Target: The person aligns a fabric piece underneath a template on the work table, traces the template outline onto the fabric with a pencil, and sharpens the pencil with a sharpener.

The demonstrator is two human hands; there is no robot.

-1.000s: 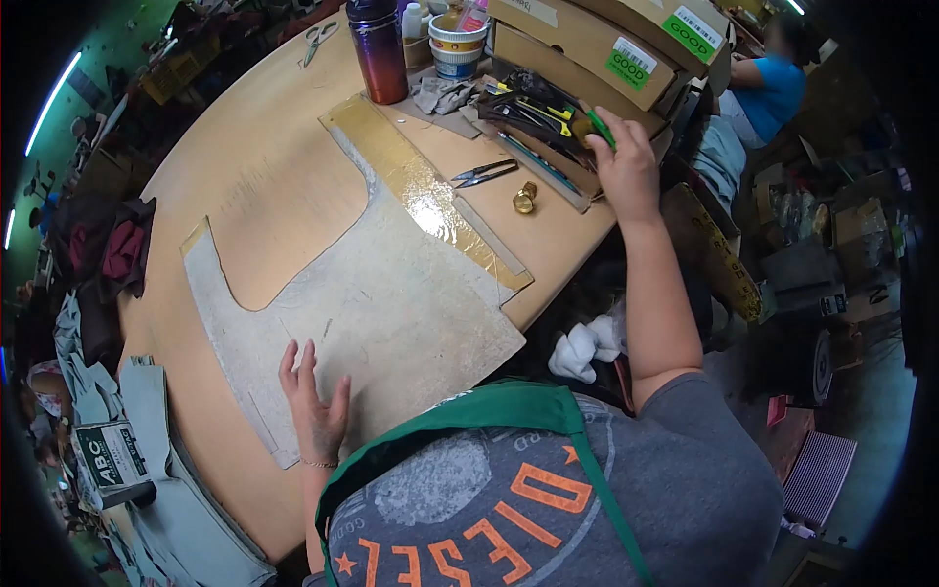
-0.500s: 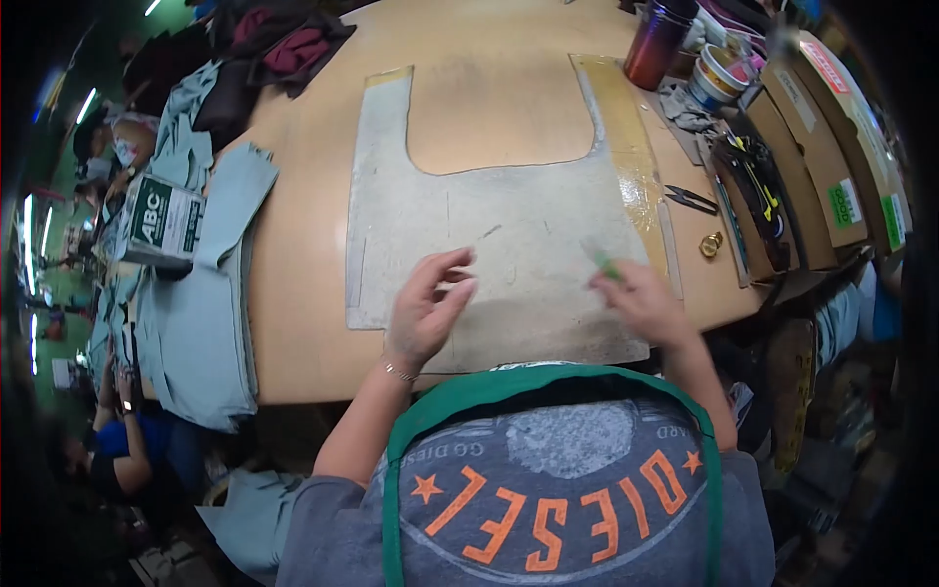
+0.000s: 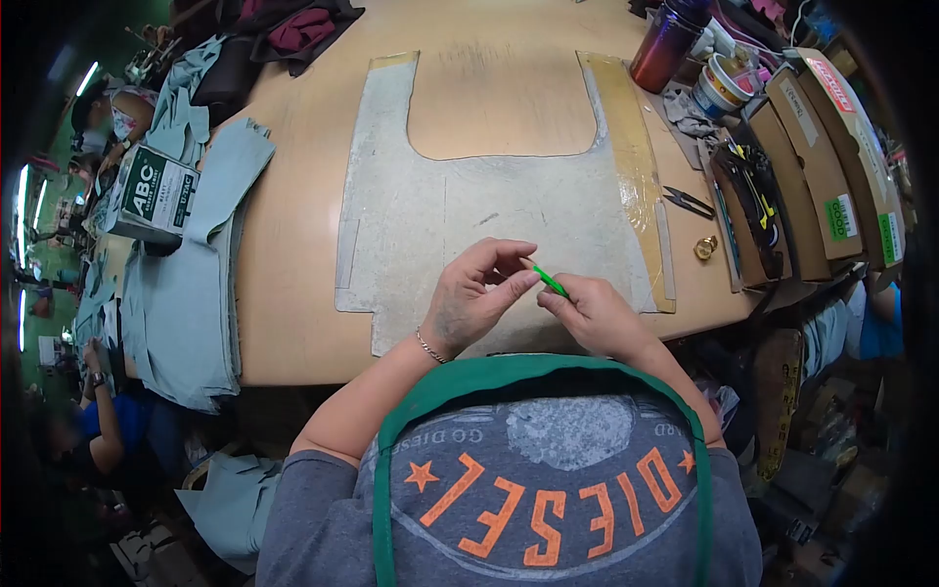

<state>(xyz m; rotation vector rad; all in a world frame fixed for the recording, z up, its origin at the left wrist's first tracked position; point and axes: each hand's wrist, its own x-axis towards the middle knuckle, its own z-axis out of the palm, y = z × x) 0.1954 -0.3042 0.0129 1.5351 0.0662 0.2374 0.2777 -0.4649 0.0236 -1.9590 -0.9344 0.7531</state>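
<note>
My right hand point(image 3: 592, 315) is closed round a thin green pencil point(image 3: 551, 283), whose pale end points up and left. My left hand point(image 3: 481, 298), with a chain bracelet at the wrist, meets that pale end with thumb and fingertips closed about it. Both hands are over the lower part of a worn, grey-white flat template point(image 3: 469, 196) lying on the table. A U-shaped cut-out opens at its far side, and yellowish tape covers its right strip. My forearms and hands hide part of its near edge.
Stacked grey-green fabric point(image 3: 191, 323) lies left, with a green-and-white ABC can point(image 3: 154, 193) on it. To the right are black snips point(image 3: 690, 202), a small brass-coloured object point(image 3: 705, 248), cardboard boxes point(image 3: 807, 161), a tumbler point(image 3: 667, 44) and a tub point(image 3: 722, 85). Another person point(image 3: 108, 430) sits lower left.
My hands were apart over the template, the right one blurred with the green pencil. They have come together near the table's front edge, and my left fingers now meet the pencil's end.
</note>
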